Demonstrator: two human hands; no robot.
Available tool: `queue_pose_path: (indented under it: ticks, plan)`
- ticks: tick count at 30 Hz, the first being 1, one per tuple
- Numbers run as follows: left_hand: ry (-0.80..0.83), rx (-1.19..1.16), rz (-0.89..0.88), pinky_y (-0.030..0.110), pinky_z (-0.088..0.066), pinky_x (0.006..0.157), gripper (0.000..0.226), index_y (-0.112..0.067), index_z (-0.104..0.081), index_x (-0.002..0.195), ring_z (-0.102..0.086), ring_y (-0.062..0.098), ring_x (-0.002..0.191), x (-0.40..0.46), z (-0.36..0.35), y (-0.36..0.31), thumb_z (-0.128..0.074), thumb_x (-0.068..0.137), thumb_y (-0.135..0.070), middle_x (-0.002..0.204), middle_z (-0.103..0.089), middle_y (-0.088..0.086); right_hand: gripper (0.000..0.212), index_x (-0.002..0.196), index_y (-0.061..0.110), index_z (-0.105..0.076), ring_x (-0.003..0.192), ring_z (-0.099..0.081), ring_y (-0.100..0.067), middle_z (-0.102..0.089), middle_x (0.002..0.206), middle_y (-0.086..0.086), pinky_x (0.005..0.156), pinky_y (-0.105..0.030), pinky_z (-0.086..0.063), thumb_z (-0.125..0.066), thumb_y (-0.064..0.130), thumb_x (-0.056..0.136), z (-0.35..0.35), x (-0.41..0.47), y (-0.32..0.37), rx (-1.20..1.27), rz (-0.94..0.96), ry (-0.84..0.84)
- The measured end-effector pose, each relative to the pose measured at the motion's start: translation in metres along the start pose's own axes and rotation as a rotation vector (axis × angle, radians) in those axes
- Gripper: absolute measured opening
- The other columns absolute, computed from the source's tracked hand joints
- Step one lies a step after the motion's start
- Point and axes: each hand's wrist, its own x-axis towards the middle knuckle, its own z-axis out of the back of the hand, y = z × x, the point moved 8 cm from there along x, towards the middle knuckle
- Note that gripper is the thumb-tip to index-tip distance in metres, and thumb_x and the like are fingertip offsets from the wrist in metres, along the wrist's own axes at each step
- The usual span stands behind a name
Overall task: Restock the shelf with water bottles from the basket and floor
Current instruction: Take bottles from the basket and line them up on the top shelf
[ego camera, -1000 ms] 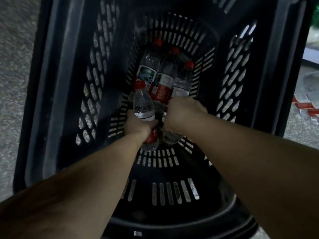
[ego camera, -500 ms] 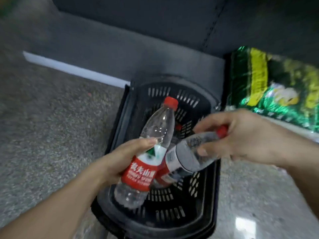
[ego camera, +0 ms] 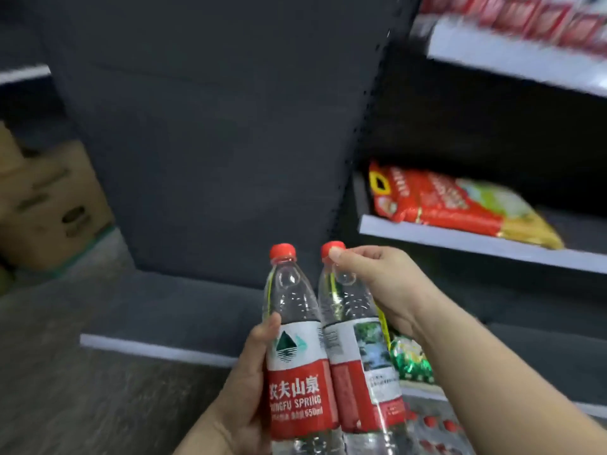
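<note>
Against the dark grey shelving unit [ego camera: 210, 152], with its white-edged middle shelf [ego camera: 476, 244] carrying a red and yellow plastic sack [ego camera: 460, 205], two clear plastic water bottles with red caps and red-and-white labels are being held up side by side, touching along their bodies, in front of the person's chest. A brown cardboard box [ego camera: 56, 205] is sitting at the far left, and a green foil bag [ego camera: 410, 356] is peeking out behind the right wrist.

The left hand [ego camera: 243, 389] is wrapping its grip round the label of the left water bottle [ego camera: 295, 349], thumb pressed at the label's upper edge. The right hand [ego camera: 384, 287] is pinching the right water bottle [ego camera: 358, 353] only at its red cap [ego camera: 332, 250], between thumb and fingers.

That narrow pinch looks like the weak point: a full bottle hanging from its cap could be swinging or slipping free while being carried to the shelf, or knocking its neighbour loose. The view is blurring, suggesting quick movement, which would be adding to that risk.

Both bottles are standing nearly upright, long axes running vertically, caps pointing up and leaning slightly away from the person.
</note>
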Motion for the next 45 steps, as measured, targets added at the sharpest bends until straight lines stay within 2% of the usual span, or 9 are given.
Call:
queue_pose_path:
  ticks: [3,8,14,18,23,28,33,36,45]
  plan:
    - [0.076,-0.088,-0.048,0.057,-0.027,0.112,0.08,-0.005,-0.049,0.138,-0.039,0.043,0.134,0.001,-0.062,-0.028,-0.066,0.079,-0.056,0.145,-0.042,0.027,0.045,0.099,0.002,-0.074,0.081,-0.073,-0.033,-0.076,0.095,-0.019,0.079,-0.044,-0.06,-0.077,0.042,0.078,0.009,-0.033,0.039,-0.001,-0.079,0.065]
    - [0.107,0.078,-0.119,0.053,-0.047,0.093,0.074,-0.003,-0.063,0.122,-0.063,0.042,0.108,0.0,-0.136,-0.082,-0.065,0.077,-0.061,0.121,-0.063,0.029,0.038,0.103,0.01,-0.073,0.094,-0.073,-0.034,-0.075,0.104,-0.018,0.074,-0.037,-0.06,-0.077,0.038,0.077,0.029,-0.086,0.095,0.024,-0.091,0.194]
    - [0.067,0.299,-0.141,0.055,-0.049,0.091,0.075,-0.004,-0.067,0.117,-0.065,0.043,0.103,0.001,-0.234,-0.125,-0.077,0.066,-0.058,0.12,-0.063,0.029,0.043,0.11,0.008,-0.067,0.098,-0.071,-0.038,-0.075,0.105,-0.019,0.091,-0.051,-0.056,-0.078,0.028,0.074,0.07,-0.124,0.181,0.07,0.104,0.028]
    - [0.061,0.538,-0.269,0.058,-0.048,0.094,0.075,-0.009,-0.067,0.117,-0.064,0.044,0.107,0.009,-0.312,-0.149,-0.081,0.061,-0.056,0.117,-0.066,0.027,0.057,0.118,0.015,-0.06,0.095,-0.072,-0.038,-0.075,0.104,-0.018,0.086,-0.057,-0.057,-0.083,0.021,0.066,0.115,-0.142,0.227,0.182,0.296,-0.111]
    - [-0.001,0.781,-0.567,0.047,-0.058,0.079,0.069,-0.013,-0.064,0.115,-0.072,0.032,0.093,0.028,-0.395,-0.176,-0.077,0.06,-0.053,0.103,-0.074,0.015,0.047,0.114,0.013,-0.062,0.087,-0.075,-0.031,-0.077,0.097,-0.012,0.069,-0.039,-0.06,-0.081,0.007,0.071,0.19,-0.143,0.267,0.221,0.451,-0.265]
    - [-0.165,1.0,-0.826,0.028,-0.056,0.059,0.06,-0.029,-0.067,0.096,-0.074,0.013,0.074,0.078,-0.448,-0.206,-0.079,0.045,-0.058,0.084,-0.077,-0.006,0.053,0.105,0.016,-0.061,0.077,-0.075,-0.019,-0.077,0.089,-0.004,0.062,-0.028,-0.058,-0.083,-0.004,0.062,0.28,-0.111,0.293,0.143,0.536,-0.48]
    - [-0.338,1.162,-0.943,0.038,-0.059,0.073,0.032,-0.036,-0.069,0.084,-0.072,0.013,0.078,0.174,-0.474,-0.242,-0.085,0.059,-0.049,0.08,-0.076,-0.009,0.051,0.092,0.024,-0.06,0.068,-0.073,-0.006,-0.077,0.076,0.009,0.053,-0.015,-0.053,-0.083,-0.007,0.058,0.357,-0.049,0.328,0.048,0.617,-0.527]
    - [-0.522,1.274,-1.012,0.038,-0.057,0.077,0.031,-0.036,-0.062,0.083,-0.068,0.012,0.082,0.229,-0.48,-0.263,-0.082,0.062,-0.049,0.084,-0.072,-0.013,0.056,0.098,0.023,-0.057,0.072,-0.073,-0.011,-0.076,0.079,0.003,0.061,-0.024,-0.056,-0.085,-0.004,0.057,0.392,0.002,0.337,0.026,0.566,-0.521]
    - [-0.938,1.512,-1.018,0.028,-0.037,0.071,0.073,-0.023,-0.052,0.128,-0.054,0.023,0.105,0.337,-0.459,-0.274,-0.076,0.066,-0.055,0.116,-0.051,0.0,0.064,0.106,0.019,-0.057,0.086,-0.072,-0.022,-0.074,0.092,-0.004,0.078,-0.039,-0.058,-0.087,0.003,0.051,0.412,0.134,0.318,-0.091,0.481,-0.47]
